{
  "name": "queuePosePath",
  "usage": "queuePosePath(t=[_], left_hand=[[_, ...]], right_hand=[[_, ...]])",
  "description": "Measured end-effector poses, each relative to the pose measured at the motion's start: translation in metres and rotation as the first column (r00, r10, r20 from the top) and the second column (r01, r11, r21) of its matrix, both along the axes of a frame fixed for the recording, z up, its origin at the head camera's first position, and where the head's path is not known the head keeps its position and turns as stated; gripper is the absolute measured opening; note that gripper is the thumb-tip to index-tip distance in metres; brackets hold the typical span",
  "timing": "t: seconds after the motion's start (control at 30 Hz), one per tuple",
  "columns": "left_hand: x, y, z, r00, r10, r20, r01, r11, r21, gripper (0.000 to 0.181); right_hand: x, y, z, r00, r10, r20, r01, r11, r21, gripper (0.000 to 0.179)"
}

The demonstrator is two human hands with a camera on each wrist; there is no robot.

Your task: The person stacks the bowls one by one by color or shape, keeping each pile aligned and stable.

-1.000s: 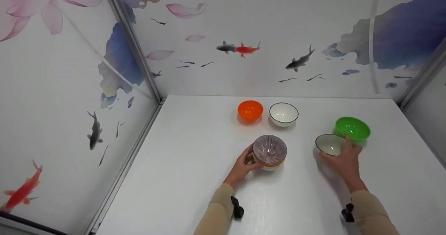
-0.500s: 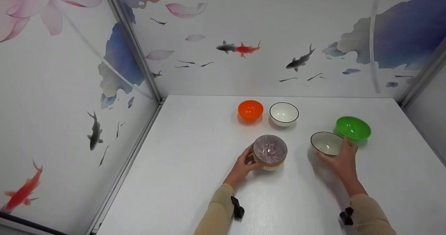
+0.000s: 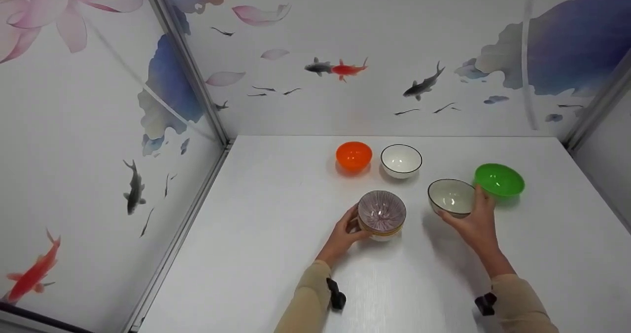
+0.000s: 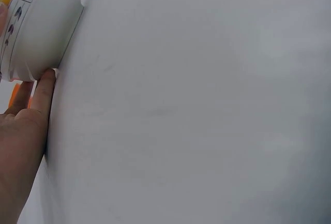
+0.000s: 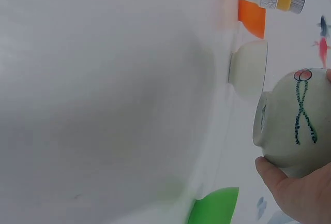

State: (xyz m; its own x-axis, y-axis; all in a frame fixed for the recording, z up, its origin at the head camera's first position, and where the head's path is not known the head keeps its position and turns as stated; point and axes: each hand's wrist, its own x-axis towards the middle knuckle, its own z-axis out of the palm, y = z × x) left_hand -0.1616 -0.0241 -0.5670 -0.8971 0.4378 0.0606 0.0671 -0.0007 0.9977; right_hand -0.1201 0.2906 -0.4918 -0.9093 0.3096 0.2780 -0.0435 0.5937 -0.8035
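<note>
My left hand holds the side of a stack of nested bowls near the middle of the table. Purple stripes line the top bowl, and a yellow band shows below its rim; the stack's lower part is white with a printed pattern in the left wrist view. Between thumb and fingers, my right hand grips a white bowl with a dark rim, raised off the table. A painted figure marks that bowl's outside in the right wrist view. Just behind the right hand sits a green bowl.
An orange bowl and another dark-rimmed white bowl stand side by side toward the back of the white table. Printed panels with fish and flowers rise behind and at the left.
My right hand has carried the white bowl leftward and up, away from the green bowl and nearer the stack. The left hand and its stack have stayed in place.
</note>
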Motion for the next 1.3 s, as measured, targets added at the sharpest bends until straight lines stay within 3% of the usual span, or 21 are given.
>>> queuePosePath(t=[0.23,0.43,0.67,0.93,1.3], left_hand=[[0.0,0.0,0.0,1.0,-0.002,0.008,0.002,1.0,-0.001,0.08],[0.0,0.001,0.001,1.0,0.001,-0.025,-0.001,1.0,-0.005,0.079],[0.001,0.0,0.001,1.0,0.014,-0.025,-0.015,1.0,-0.021,0.078],[0.003,0.0,0.003,1.0,0.012,-0.017,-0.012,1.0,-0.019,0.078],[0.002,-0.001,0.003,1.0,0.015,0.006,-0.015,1.0,-0.014,0.078]], right_hand=[[-0.001,-0.022,0.014,0.998,0.054,-0.013,-0.055,0.998,-0.014,0.113],[-0.001,-0.04,0.024,0.994,0.098,-0.038,-0.098,0.995,-0.005,0.111],[-0.004,-0.061,0.03,0.986,0.154,-0.064,-0.154,0.988,0.008,0.111],[-0.007,-0.084,0.024,0.97,0.213,-0.121,-0.217,0.976,-0.028,0.108],[-0.01,-0.107,0.0,0.955,0.266,-0.131,-0.274,0.96,-0.047,0.109]])
